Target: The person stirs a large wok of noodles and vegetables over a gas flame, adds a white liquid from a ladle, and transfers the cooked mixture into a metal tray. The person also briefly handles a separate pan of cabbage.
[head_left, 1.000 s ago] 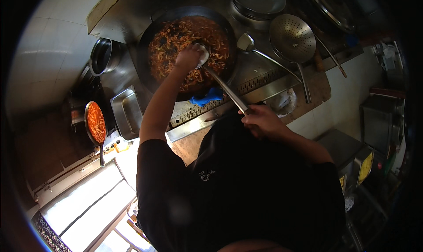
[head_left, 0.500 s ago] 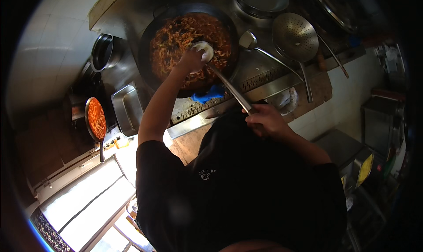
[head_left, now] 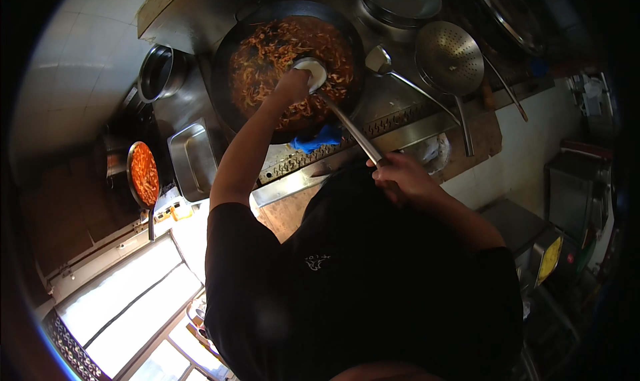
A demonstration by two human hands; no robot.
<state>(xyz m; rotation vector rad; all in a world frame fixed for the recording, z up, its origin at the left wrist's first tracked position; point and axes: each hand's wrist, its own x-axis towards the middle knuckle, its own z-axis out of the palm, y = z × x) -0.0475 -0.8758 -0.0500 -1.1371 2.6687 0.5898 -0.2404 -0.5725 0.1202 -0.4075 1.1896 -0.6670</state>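
Currently, the left hand (head_left: 293, 88) is touching a white dish (head_left: 315, 73); its fingertips are mostly hiding, so I cannot tell whether they are pinching it. The dish is showing against the food (head_left: 267, 54), inside the rim of the wok (head_left: 221, 81). The right hand (head_left: 404, 177) is gripping a metal handle (head_left: 353, 131), fingers curling around it.

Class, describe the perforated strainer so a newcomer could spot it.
Start at the big dark wok holding reddish food. To its right lies a long-handled metal spatula, and beyond that, the round perforated strainer. Unlike the spatula's solid blade, its metal bowl is dotted with small holes.
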